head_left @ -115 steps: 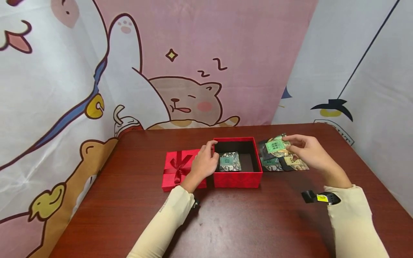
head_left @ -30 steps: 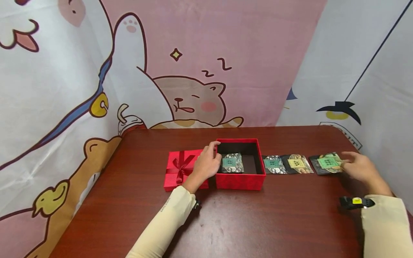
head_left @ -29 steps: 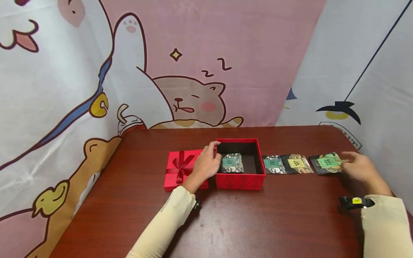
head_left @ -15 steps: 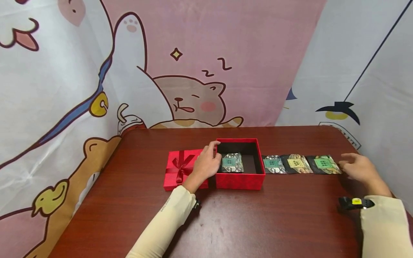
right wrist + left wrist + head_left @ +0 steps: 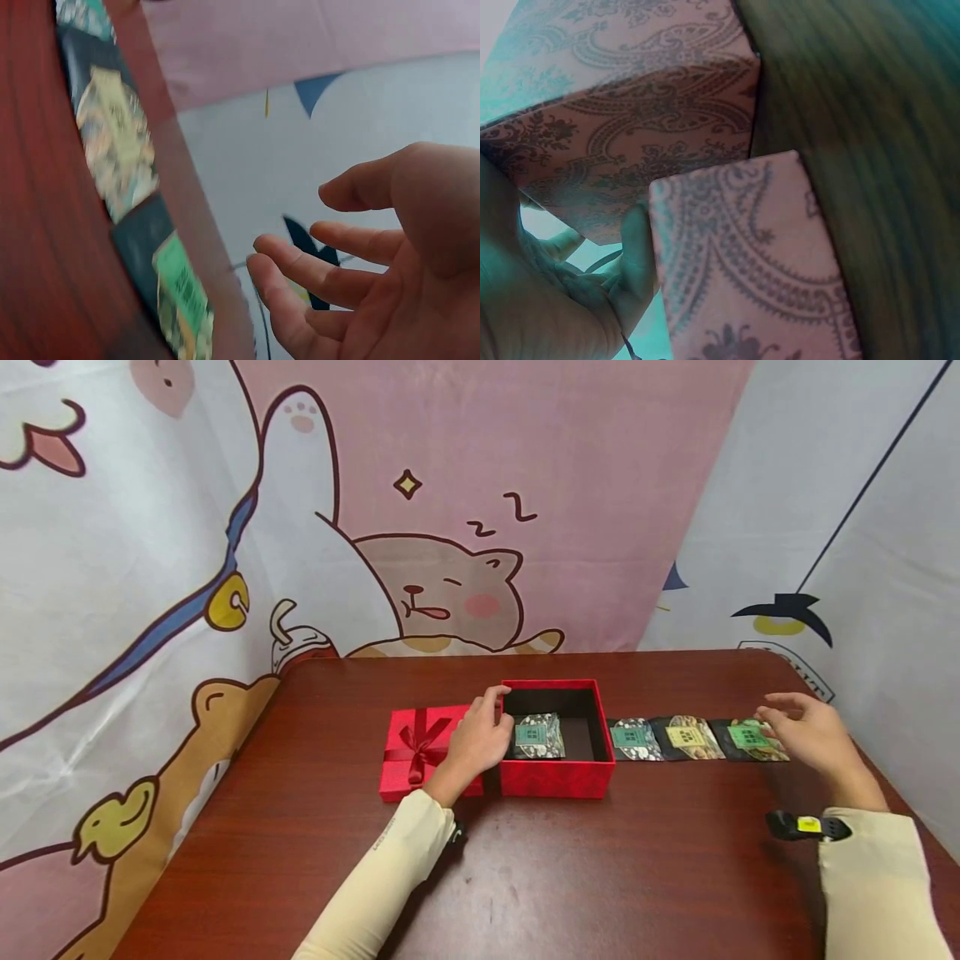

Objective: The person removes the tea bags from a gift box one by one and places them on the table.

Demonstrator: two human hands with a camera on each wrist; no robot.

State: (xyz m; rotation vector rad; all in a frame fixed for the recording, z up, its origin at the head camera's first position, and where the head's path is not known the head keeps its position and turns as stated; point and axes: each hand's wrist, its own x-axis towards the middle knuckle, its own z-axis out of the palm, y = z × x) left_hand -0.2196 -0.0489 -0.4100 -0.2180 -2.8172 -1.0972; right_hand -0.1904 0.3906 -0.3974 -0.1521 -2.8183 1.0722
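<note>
My left hand (image 5: 480,737) is at the left side of an open red gift box (image 5: 555,781), its fingers bent at the rim, holding it. In the left wrist view, the fingers (image 5: 636,259) lie between the patterned box (image 5: 667,120) and its lid (image 5: 742,255). Inside the box lies a packet with a teal label (image 5: 538,737). My right hand (image 5: 813,735) hovers with loosely bent fingers and holds nothing. It is nearest a green-labelled packet (image 5: 750,737), the rightmost of three lying in a row. Beside that are a yellow-labelled packet (image 5: 686,737) and a teal-labelled packet (image 5: 633,737).
The red lid with a ribbon bow (image 5: 418,750) sits left of the box, partly behind my left hand. Everything stands on a dark red-brown wooden table (image 5: 585,877). A cartoon-printed cloth (image 5: 585,510) hangs behind and along both sides.
My right hand carried the green-labelled packet rightward, laid it at the row's end and let go. Since then the hand has risen and shifted slightly left. My left hand stays at the box.
</note>
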